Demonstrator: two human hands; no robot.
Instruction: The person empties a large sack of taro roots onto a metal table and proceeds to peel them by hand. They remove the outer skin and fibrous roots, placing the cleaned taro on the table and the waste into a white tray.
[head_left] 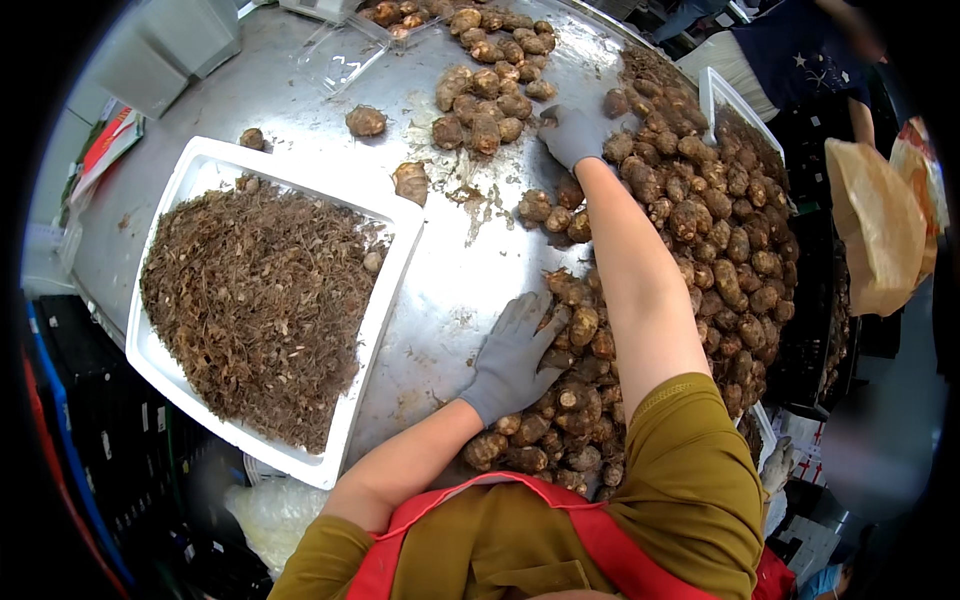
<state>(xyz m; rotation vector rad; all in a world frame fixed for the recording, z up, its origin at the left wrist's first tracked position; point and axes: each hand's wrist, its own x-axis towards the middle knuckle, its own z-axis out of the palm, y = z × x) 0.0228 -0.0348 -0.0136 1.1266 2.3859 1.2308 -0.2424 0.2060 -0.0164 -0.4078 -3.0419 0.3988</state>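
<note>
Right of the white foam tray, find the left hand in a grey glove, palm down, fingers spread wide against the near edge of the heap of brown tubers. Farther right and toward the tray's far side, find the right hand, also gloved, set at the heap's edge; cannot tell whether closed around anything.

Likely to handle as firm, stiff and fairly light one by one, heavy only in bulk; rough and earthy rather than slippery, but prone to roll. Best held around the fat middle, fingers wrapped, sparing the pale ends from knocks.

Farther out, see a lone tuber at the tray's far right corner and a loose cluster beyond, on the metal table. Inside the tray, note dry plant debris; beyond it, a clear plastic container; well to its right, a brown paper bag.
</note>
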